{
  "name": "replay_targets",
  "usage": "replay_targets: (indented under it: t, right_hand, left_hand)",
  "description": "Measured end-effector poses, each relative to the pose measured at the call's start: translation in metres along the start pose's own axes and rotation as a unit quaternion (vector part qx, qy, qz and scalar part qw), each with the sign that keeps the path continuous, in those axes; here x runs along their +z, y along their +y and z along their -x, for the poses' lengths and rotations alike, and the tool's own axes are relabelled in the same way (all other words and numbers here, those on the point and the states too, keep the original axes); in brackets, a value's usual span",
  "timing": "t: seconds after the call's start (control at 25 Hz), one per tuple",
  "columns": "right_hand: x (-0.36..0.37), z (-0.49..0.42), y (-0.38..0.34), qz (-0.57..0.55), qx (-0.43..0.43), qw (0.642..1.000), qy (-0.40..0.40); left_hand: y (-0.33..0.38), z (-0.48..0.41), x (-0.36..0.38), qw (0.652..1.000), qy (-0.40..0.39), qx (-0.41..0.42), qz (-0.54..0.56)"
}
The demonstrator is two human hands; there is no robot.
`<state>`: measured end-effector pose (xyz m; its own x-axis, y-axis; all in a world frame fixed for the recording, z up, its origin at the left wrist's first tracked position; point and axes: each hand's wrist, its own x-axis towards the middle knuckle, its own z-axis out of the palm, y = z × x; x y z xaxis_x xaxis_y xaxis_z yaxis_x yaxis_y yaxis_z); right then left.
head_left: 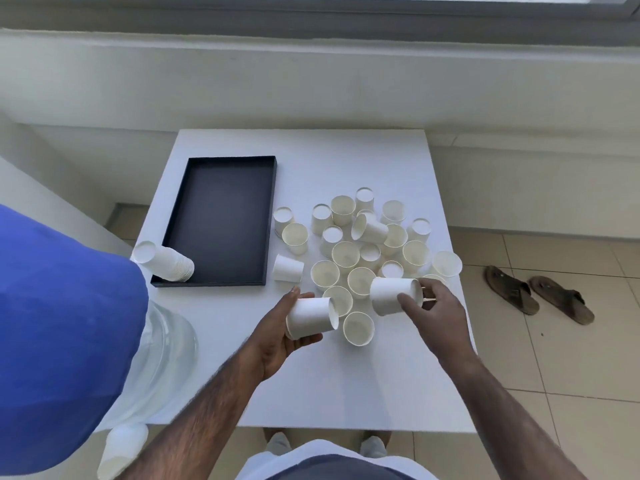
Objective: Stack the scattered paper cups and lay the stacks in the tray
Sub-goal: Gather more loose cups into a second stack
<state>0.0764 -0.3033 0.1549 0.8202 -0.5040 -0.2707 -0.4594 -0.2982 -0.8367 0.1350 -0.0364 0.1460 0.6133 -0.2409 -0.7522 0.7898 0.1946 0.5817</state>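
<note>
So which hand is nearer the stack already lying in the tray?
Left. The left hand, holding a cup, is just right of the tray's near corner, nearer the stack. The right hand, with another cup, is farther right.

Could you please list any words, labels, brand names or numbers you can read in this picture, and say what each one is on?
None can be read.
Paper cups: plain white, no print visible.
Tray: plain dark, no label.
Cup in the left hand and cup in the right hand: blank sides.
Sandals on the floor: no marking can be made out.
</note>
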Motion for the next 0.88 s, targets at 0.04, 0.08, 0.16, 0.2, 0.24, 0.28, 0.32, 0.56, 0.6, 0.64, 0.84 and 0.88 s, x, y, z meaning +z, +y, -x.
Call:
replay_targets:
  t: [0.04,0.08,0.16,0.2,0.24,0.28,0.32,0.56,0.6,0.64,0.84,0.88]
  right_hand:
    - [-0.003,0.006,-0.012,-0.072,-0.001,0.996,-0.045]
    - [-0.002,0.011,-0.023,-0.113,-0.004,0.989,-0.094]
    - [0.004,0.015,-0.039,-0.111,-0.021,0.981,-0.157]
    - [0.01,0.016,-0.044,-0.093,-0.03,0.98,-0.172]
    - [0.016,0.016,-0.047,-0.074,-0.04,0.98,-0.182]
    - [0.023,0.016,-0.048,-0.058,-0.048,0.979,-0.19]
    - [0.03,0.016,-0.048,-0.046,-0.057,0.977,-0.202]
    - [0.052,-0.021,-0.023,-0.016,-0.099,0.987,-0.126]
    - [0.049,-0.043,-0.012,0.067,-0.127,0.988,-0.065]
    - [0.045,-0.065,-0.001,0.187,-0.152,0.97,-0.028]
    - [0.041,-0.129,0.031,0.494,-0.132,0.842,-0.17]
    - [0.042,-0.133,0.035,0.509,-0.135,0.828,-0.192]
  left_hand:
    - [0.002,-0.002,0.003,1.0,-0.002,-0.002,0.005]
    - [0.004,-0.003,0.007,1.0,-0.004,-0.004,0.007]
    - [0.007,-0.006,0.015,1.0,-0.01,-0.004,0.012]
    - [0.008,-0.006,0.02,1.0,-0.013,-0.002,0.011]
    - [0.009,-0.007,0.023,1.0,-0.021,-0.001,0.009]
    - [0.01,-0.007,0.027,0.999,-0.033,-0.001,0.008]
    - [0.01,-0.005,0.03,0.999,-0.046,-0.004,0.012]
    - [0.007,-0.003,0.025,1.0,-0.021,-0.014,0.018]
    - [0.005,-0.003,0.021,1.0,-0.011,-0.016,0.024]
    - [0.004,-0.003,0.016,0.999,0.0,-0.018,0.032]
    - [0.001,0.002,0.004,0.999,0.023,-0.013,0.042]
    - [0.001,0.002,0.003,0.999,0.026,-0.011,0.042]
